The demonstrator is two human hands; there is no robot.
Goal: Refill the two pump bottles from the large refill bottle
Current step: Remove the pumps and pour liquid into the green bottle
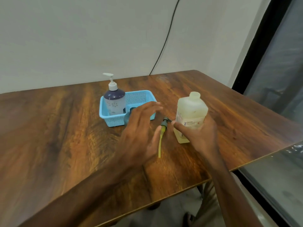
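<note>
The large refill bottle (191, 110), pale and translucent with its cap off, stands upright on the wooden table (65, 128). My right hand (199, 135) grips its lower front. A grey pump head with a yellow dip tube (161, 138) lies on the table between my hands. My left hand (141, 133) hovers with fingers spread in front of the blue basket (105, 113). In the basket stands a purple-topped pump bottle (114, 99) with a white pump. A second, small bottle (128, 116) in the basket is mostly hidden behind my left hand.
A black cable (165, 40) runs down the wall behind the table. The table's right edge meets a dark-framed glass panel (275, 63). Bare wood stretches to the left of the basket.
</note>
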